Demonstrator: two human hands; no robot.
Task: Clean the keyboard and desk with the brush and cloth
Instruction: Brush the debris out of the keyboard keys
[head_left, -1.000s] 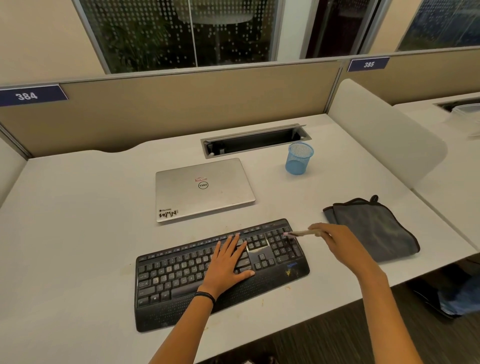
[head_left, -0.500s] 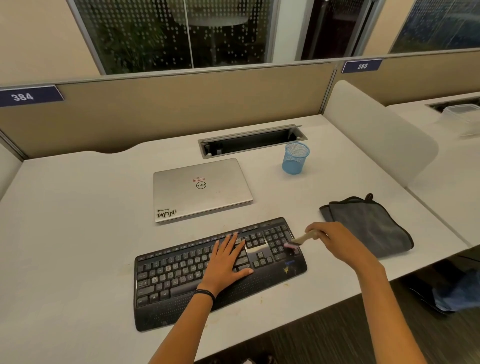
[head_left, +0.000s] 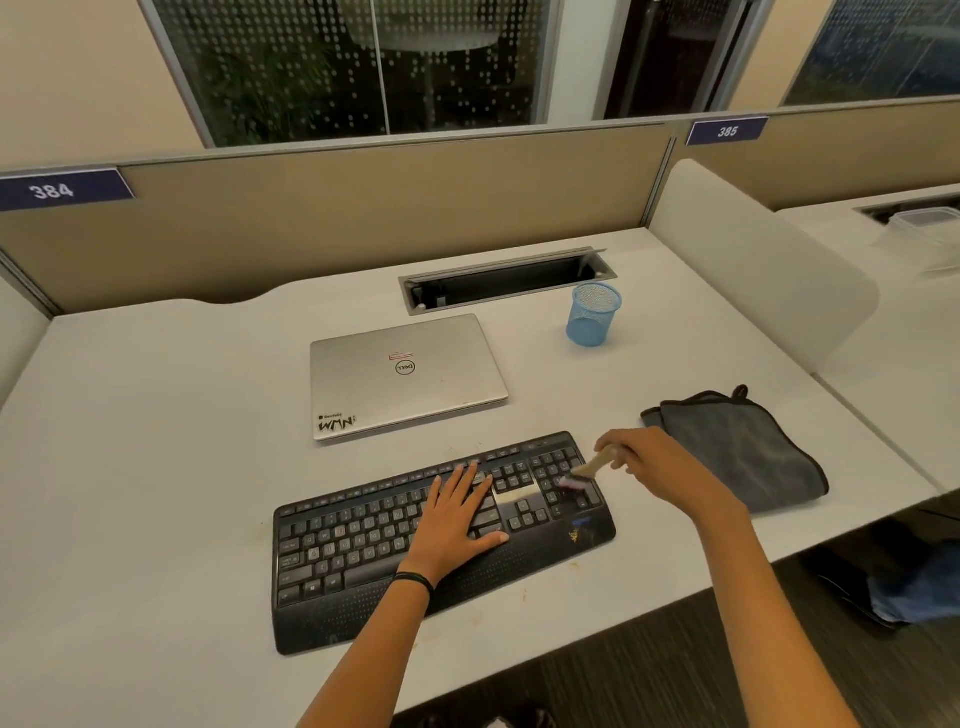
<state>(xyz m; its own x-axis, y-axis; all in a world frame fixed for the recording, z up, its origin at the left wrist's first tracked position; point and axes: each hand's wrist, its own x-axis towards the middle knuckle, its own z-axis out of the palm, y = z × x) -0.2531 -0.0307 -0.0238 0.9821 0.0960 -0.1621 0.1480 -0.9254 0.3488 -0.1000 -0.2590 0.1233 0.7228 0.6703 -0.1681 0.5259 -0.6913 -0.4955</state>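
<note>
Your left hand (head_left: 457, 525) lies flat, fingers spread, on the middle keys of the one keyboard (head_left: 363, 545) at the near edge of the desk (head_left: 156, 441). Your right hand (head_left: 654, 462) pinches the handle of the one brush (head_left: 584, 474), its bristles on the number pad. One folded cloth (head_left: 743, 447) lies just right of the keyboard; one closed laptop (head_left: 405, 374) and one mesh cup (head_left: 594, 314) sit behind it.

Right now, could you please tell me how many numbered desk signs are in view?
2. Sign 384 is at the far left, on the tan partition; sign 385 is at the upper right, on the next desk's partition. Others may lie outside the frame.
</note>
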